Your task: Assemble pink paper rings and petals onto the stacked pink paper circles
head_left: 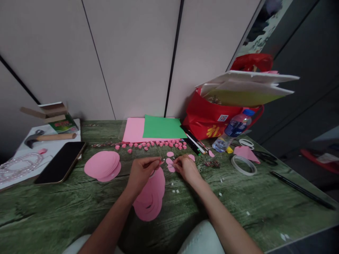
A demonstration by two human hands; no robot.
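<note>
My left hand (141,173) is closed in a pinch on a small pink paper piece (161,162), over the upper end of a fanned pile of pink paper discs (148,206). Close by, my right hand (187,168) has its fingertips pinched together beside several small pink paper circles (170,154); what they grip, if anything, is too small to make out. Behind both hands runs a row of small rolled pink paper buds (159,143). Another stack of large pink discs (102,164) lies to the left.
Pink and green paper sheets (164,127) lie at the back. Right of them are pens (195,143), a red bag (203,116), a water bottle (233,129), tape (243,165) and scissors (266,157). A phone (60,163) and hammer (50,137) lie left.
</note>
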